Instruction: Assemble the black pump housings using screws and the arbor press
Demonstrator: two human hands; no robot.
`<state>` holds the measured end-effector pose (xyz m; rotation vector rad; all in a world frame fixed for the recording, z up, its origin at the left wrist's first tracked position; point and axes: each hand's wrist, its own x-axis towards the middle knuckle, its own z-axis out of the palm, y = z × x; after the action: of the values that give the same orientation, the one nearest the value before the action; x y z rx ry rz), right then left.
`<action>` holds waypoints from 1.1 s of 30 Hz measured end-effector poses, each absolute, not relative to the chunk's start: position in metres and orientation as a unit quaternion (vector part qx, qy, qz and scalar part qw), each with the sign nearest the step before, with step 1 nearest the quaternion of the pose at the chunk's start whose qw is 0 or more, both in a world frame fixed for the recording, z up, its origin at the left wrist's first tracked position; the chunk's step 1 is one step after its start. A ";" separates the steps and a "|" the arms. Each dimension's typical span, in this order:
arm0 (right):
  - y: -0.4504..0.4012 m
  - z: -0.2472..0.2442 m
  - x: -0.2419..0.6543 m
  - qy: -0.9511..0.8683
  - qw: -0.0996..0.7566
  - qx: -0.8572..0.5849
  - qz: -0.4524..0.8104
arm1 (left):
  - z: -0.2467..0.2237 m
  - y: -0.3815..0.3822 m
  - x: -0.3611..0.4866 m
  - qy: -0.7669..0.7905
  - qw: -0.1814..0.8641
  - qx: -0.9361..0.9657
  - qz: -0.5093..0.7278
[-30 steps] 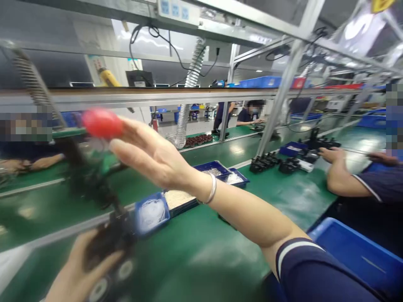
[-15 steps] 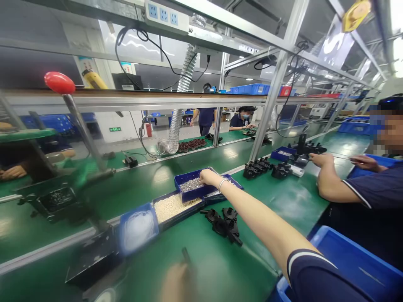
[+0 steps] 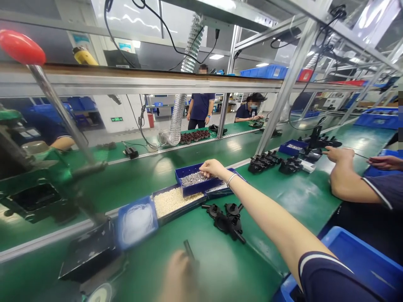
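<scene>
My right hand (image 3: 211, 168) is over the blue bin of small metal screws (image 3: 195, 178), fingertips pinched at the screws; what they hold is too small to name. Low in the view, my left hand (image 3: 180, 268) is blurred, closed around a black part (image 3: 189, 251) whose dark stem sticks up. Below the screw bin sits a bin of cream-coloured pellets (image 3: 176, 201), and left of that a blue bin with clear, thin material (image 3: 137, 222). Several black housings (image 3: 226, 220) lie on the green table to the right of the pellet bin.
A red-knobbed lever (image 3: 22, 47) rises from a machine at the left. A metal post (image 3: 285, 90) stands behind the bins. More black housings (image 3: 262, 162) lie farther right. A co-worker's hand (image 3: 340, 154) works there. A blue crate (image 3: 362, 256) is at the lower right.
The camera view has shifted, so the lever and rail appear higher and farther left. My right hand has lifted slightly from the screws, its fingers more visible. My left hand stays low with the black part.
</scene>
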<state>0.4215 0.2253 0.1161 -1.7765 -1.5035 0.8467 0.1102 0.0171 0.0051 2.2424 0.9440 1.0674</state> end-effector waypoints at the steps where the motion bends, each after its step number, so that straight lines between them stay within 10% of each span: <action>1: 0.224 0.120 0.420 -0.568 0.350 -0.665 0.336 | 0.006 0.016 0.111 0.347 0.242 0.819 0.389; 7: 0.187 0.147 0.390 -0.565 0.441 -0.546 0.433 | 0.005 0.008 0.110 0.345 0.296 0.804 0.384; 13: 0.105 0.140 0.326 -0.597 0.346 -0.457 0.561 | 0.014 0.000 0.097 0.403 0.352 0.710 0.459; 24: 0.045 0.119 0.268 -0.868 0.246 -0.346 0.256 | 0.071 0.014 0.099 0.401 0.697 0.353 0.479; 33: 0.036 0.117 0.265 -0.771 0.276 -0.350 0.455 | 0.073 0.011 0.091 0.368 0.754 0.250 0.483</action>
<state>0.2646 0.0359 0.1170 -0.9398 -2.0713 1.2209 0.0908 0.0107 0.0733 0.5461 0.8033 1.0530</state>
